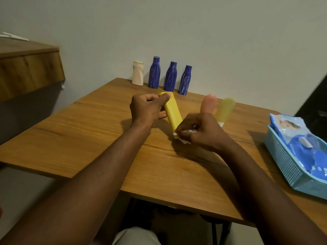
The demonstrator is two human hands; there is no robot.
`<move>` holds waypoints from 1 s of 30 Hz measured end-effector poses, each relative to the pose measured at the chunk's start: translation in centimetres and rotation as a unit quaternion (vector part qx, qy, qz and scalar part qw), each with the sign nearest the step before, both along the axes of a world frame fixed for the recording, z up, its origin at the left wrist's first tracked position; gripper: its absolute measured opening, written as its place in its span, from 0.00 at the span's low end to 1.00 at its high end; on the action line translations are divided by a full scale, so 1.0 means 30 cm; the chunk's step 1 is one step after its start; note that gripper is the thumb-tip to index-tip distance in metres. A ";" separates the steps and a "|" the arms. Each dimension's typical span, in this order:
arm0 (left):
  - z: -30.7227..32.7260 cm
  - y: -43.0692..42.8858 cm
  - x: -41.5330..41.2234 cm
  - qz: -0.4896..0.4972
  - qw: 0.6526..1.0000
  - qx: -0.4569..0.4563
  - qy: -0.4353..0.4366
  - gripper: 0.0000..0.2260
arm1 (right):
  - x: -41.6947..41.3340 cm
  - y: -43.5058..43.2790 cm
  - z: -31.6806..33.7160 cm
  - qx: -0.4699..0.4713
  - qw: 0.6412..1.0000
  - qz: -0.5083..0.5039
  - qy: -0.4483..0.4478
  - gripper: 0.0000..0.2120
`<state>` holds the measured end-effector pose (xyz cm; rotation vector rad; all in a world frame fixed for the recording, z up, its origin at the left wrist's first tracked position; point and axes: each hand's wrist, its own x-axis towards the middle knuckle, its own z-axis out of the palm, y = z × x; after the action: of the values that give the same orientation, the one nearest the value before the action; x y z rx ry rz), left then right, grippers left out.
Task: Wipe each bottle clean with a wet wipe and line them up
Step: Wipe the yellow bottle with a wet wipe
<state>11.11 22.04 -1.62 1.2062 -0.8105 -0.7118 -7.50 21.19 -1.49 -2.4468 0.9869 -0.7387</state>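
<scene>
Yellow bottle point(172, 112) clamped in left hand point(146, 110) grip, right hand point(200, 131) pinching wet wipe point(182, 139) — two tubes point(208, 103) just behind, basket point(286, 165) right.

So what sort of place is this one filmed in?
Probably a room in a home, not a lab: a wooden table against a plain wall, toiletry bottles lined along it, and a basket of wipes.
</scene>
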 end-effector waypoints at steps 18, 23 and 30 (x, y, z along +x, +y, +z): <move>-0.015 -0.008 0.001 -0.035 0.998 0.011 0.058 0.08 | -0.010 -0.037 -0.028 -0.032 0.994 -0.076 -0.066 0.07; -0.015 -0.010 0.005 -0.032 0.997 0.024 0.063 0.08 | 0.007 -0.003 -0.013 0.003 0.999 0.002 -0.037 0.10; -0.020 -0.019 0.009 -0.044 0.995 0.021 0.084 0.08 | -0.011 -0.033 -0.018 0.007 0.996 -0.084 -0.035 0.05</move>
<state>11.38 21.46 -2.21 1.1371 -0.7149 -0.8940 -7.84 20.20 -2.04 -2.3292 1.1766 -0.8622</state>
